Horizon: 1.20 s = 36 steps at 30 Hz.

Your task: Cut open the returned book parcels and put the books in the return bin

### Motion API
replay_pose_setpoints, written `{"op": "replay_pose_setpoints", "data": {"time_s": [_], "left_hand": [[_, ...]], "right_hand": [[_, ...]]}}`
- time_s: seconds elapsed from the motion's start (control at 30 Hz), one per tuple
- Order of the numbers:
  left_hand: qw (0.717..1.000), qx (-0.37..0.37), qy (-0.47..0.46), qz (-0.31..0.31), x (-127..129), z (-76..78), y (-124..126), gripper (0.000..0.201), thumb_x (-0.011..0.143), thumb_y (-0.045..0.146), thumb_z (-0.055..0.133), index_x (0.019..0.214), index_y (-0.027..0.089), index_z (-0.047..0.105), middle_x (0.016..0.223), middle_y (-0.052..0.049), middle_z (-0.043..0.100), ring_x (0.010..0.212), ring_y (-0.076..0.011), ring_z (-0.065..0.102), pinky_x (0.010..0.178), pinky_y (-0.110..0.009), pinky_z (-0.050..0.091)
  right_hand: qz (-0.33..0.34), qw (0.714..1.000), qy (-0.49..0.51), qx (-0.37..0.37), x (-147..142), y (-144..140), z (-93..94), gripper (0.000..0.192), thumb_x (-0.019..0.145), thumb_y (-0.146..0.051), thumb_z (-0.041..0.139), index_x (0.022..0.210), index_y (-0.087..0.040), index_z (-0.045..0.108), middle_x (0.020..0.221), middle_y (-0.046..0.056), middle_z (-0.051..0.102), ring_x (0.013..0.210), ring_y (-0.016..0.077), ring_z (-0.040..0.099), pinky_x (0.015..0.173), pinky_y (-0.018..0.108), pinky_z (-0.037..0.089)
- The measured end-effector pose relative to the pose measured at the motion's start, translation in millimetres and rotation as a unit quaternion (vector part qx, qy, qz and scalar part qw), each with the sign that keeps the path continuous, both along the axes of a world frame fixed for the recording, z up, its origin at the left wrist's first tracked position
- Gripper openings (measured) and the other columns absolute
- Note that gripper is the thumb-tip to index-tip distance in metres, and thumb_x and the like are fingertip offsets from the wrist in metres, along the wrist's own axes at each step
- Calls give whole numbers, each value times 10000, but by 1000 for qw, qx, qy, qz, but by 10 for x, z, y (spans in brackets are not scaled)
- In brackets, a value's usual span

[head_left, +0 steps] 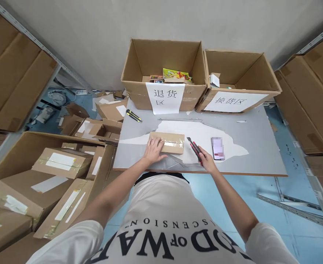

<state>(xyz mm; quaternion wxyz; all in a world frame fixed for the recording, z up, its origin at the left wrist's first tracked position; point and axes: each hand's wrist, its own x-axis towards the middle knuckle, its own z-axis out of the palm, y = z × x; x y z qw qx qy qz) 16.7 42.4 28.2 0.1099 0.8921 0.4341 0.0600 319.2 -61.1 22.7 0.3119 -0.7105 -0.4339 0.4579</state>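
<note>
A small taped cardboard parcel (170, 142) lies flat on the grey table (260, 146) near its front edge. My left hand (153, 151) rests on the parcel's left end, fingers spread over it. Just right of the parcel, my right hand (206, 161) grips a red and black utility knife (194, 148), with its tip pointing away from me. A phone (217, 148) lies face up to the right of the knife.
Two open cardboard boxes with paper labels stand at the table's back: one (164, 62) holding some items, another (241, 73) to its right. A yellow and black knife (134, 115) lies at back left. A large carton of taped parcels (48, 176) sits on the left. Shelves flank both sides.
</note>
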Motion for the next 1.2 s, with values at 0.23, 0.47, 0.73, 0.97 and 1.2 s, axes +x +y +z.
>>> {"op": "replay_pose_setpoints", "data": {"time_s": [0.23,0.47,0.73,0.97,1.2], "left_hand": [[999,-20,34,-6,96,-39,241,1162,515,747,647,1420,115,284,1510,-215,197,1388,-408,121,1100,-574,31],[998,-42,41,6,124,-55,252,1193,495,744,663,1434,123,271,1495,-198,254,1382,-397,151,1096,-588,-5],[998,-56,12,24,145,-63,272,1146,495,723,675,1420,145,321,1477,-201,293,1368,-402,189,1098,-573,-11],[999,-51,-9,16,122,-125,274,1161,476,725,680,1413,131,335,1463,-208,310,1352,-426,207,1092,-579,-22],[999,-49,-14,11,109,-128,275,1141,487,714,683,1409,136,337,1449,-211,328,1349,-417,219,1090,-580,-28]], "right_hand": [[-59,992,114,11,-291,-102,-249,766,810,-601,453,1424,-158,340,529,-40,524,360,98,399,353,240,373],[-79,987,137,13,-246,-168,-319,775,763,-621,532,1384,-170,425,591,-12,585,388,94,440,351,231,368],[-46,991,126,8,-209,-232,-368,748,765,-585,555,1379,-173,441,528,-18,582,355,108,416,312,244,344],[4,993,119,-3,-228,-379,-243,694,795,-567,533,1362,-172,465,503,-29,555,323,89,358,302,238,316],[16,992,127,-16,-172,-570,-229,708,807,-551,531,1384,-153,429,432,-65,452,337,91,359,310,221,312]]}}
